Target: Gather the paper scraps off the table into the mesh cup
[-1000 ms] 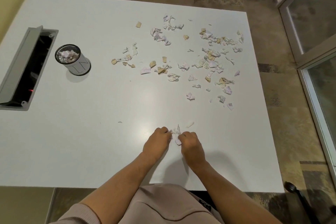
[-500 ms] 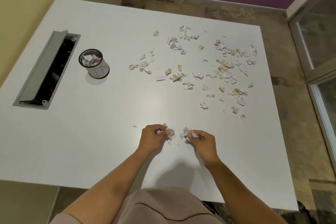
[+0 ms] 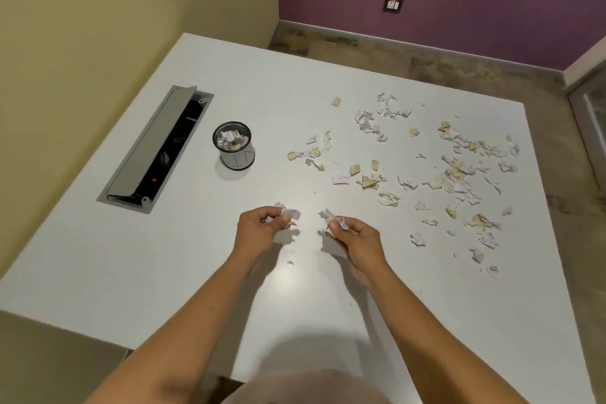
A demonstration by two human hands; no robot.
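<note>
Scraps lifted, hands parted

Compared with a second ago, the left hand (image 3: 259, 229) and right hand (image 3: 357, 239) are held apart, each pinched around paper scraps (image 3: 459, 170) above the table (image 3: 164, 272).

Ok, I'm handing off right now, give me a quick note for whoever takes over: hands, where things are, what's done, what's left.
Left hand: closed on a small wad of scraps, above the table.
Right hand: closed on another wad of scraps, also above the table.
Mesh cup: upright on the white table, far left of the hands, beside the open cable box; already partly filled with scraps.
Done: some scraps in the cup, two handfuls picked up.
Left: drop both handfuls into the cup, then clear the large scatter of scraps across the right half, plus a tiny bit near the hands.
</note>
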